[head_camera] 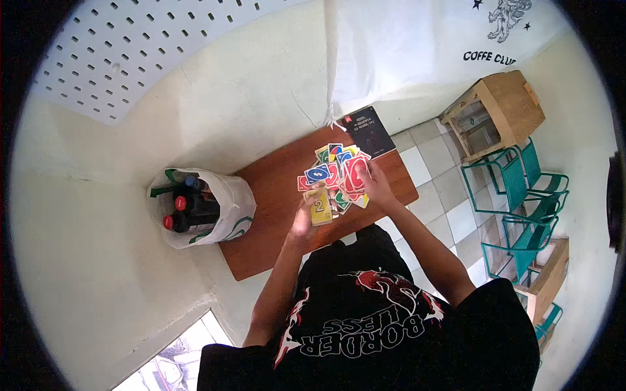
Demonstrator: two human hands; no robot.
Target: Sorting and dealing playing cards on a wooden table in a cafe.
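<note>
My left hand holds a small stack of Uno cards, with a yellow 2 card face up on top. Several red Uno cards, a 7 uppermost, are gripped in my right hand, its thumb lying over their faces. Between and beyond both hands spreads a loose, overlapping pile of mixed cards. A blue card shows at its left side, a wild card at the far side, and a green card at the near side. The brown wooden table is under them.
A black book lies at the table's far right corner. At the left stands a white plastic bag holding dark bottles with red caps. Green metal chairs and a wooden cabinet are on the right, over a tiled floor.
</note>
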